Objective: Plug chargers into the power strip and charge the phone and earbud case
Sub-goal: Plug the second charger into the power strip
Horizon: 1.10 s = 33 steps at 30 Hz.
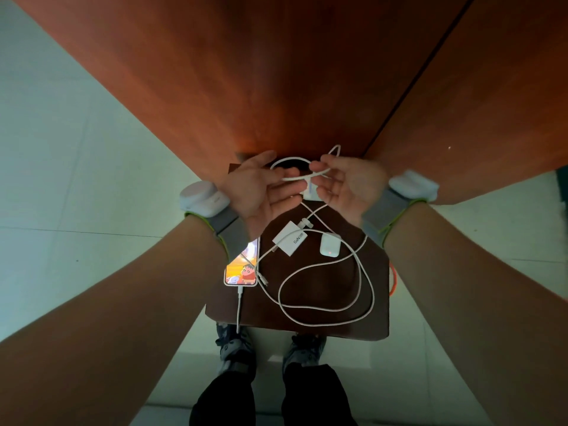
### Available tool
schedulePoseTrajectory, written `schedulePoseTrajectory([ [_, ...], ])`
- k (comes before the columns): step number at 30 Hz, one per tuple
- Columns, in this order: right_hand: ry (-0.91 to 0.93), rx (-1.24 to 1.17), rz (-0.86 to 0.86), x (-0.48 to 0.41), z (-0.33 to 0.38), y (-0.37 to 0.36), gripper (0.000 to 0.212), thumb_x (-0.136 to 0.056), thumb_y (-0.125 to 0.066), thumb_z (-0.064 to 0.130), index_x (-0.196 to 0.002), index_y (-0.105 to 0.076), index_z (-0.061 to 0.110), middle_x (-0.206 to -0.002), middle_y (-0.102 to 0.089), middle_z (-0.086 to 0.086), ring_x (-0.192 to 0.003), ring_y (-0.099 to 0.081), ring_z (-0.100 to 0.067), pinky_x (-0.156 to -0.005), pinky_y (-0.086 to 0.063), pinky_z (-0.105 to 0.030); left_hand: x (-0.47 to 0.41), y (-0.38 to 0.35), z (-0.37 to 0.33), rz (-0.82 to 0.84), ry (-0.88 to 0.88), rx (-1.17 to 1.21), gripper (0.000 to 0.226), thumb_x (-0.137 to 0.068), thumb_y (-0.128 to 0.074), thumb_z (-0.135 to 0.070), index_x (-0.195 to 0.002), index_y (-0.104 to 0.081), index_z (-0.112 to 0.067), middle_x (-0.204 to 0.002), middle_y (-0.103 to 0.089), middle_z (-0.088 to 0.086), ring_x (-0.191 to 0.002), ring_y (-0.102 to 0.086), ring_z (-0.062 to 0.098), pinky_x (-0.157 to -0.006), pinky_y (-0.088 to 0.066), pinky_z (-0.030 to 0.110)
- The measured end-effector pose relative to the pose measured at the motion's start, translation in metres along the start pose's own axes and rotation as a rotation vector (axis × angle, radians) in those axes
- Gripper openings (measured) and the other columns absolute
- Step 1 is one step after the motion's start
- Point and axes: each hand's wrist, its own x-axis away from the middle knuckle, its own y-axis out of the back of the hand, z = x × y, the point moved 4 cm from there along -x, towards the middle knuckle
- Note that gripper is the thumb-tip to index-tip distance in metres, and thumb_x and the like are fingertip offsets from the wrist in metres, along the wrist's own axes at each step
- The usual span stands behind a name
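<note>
My left hand [261, 189] and my right hand [347, 186] hold a loop of white cable [295, 169] between their fingertips above the far end of a small dark table [368, 321]. A white object [309, 192] shows partly between my hands; what it is cannot be told. A white GaN charger brick [290, 241] lies in the middle of the table. To its right sits the white earbud case [329, 245]. The phone [242, 269] lies at the left edge, screen lit, with a white cable [239, 305] plugged into its near end. More white cable [325, 290] lies coiled on the table.
A large reddish wooden panel [276, 72] rises right behind the table. Pale tiled floor [61, 179] lies on both sides. An orange cord [393, 281] hangs by the table's right edge. My shoes [233, 348] stand under the near edge.
</note>
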Motion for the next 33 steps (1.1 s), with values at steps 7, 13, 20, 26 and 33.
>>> schedulePoseTrajectory([
  [7,0.176,0.304,0.075,0.008,0.035,-0.039,0.003,-0.091,-0.056,0.018,-0.089,-0.058,0.017,-0.054,-0.066,0.005,-0.042,-0.054,-0.006,-0.044,-0.043,-0.018,0.013,0.022,-0.019,0.055,-0.03,-0.288,0.034,-0.089,-0.052,-0.014,-0.123,-0.056,-0.018,-0.089,-0.069,0.001,-0.07,-0.068,0.015,-0.069,-0.048,0.029],
  [13,0.256,0.606,0.24,0.014,0.051,-0.085,0.018,-0.091,-0.057,0.018,-0.106,-0.06,0.009,-0.064,-0.059,-0.004,-0.046,-0.048,-0.011,-0.046,-0.04,-0.021,0.002,0.051,-0.049,-0.113,-0.16,-0.558,0.046,-0.078,-0.057,0.007,-0.12,-0.059,-0.011,-0.079,-0.059,0.006,-0.061,-0.056,0.018,-0.055,-0.044,0.022],
  [20,0.321,0.877,0.4,0.018,0.04,-0.139,0.014,-0.089,-0.06,0.019,-0.098,-0.065,0.009,-0.059,-0.054,-0.002,-0.046,-0.048,-0.011,-0.049,-0.04,-0.024,0.006,0.074,-0.103,-0.334,-0.714,-0.984,0.071,-0.077,-0.065,-0.008,-0.14,-0.038,-0.029,-0.141,-0.04,-0.008,-0.123,-0.044,0.008,-0.093,-0.04,0.017],
  [26,0.346,0.928,0.434,0.02,0.036,-0.155,0.025,-0.086,-0.064,0.016,-0.104,-0.067,0.0,-0.061,-0.052,-0.004,-0.053,-0.048,-0.013,-0.056,-0.045,-0.025,0.001,0.105,-0.111,-0.32,-0.581,-1.084,0.013,-0.088,-0.056,-0.028,-0.09,-0.068,-0.031,-0.087,-0.067,-0.007,-0.073,-0.059,0.007,-0.061,-0.041,0.019],
  [33,0.484,1.329,0.31,-0.008,0.025,-0.144,0.026,-0.076,-0.068,0.007,-0.101,-0.072,0.016,-0.06,-0.059,0.011,-0.046,-0.052,0.001,-0.046,-0.034,-0.001,-0.01,0.154,-0.111,-0.486,-0.519,-0.924,0.02,-0.086,-0.062,-0.03,-0.102,-0.073,-0.025,-0.092,-0.067,-0.006,-0.082,-0.058,0.01,-0.061,-0.037,0.01],
])
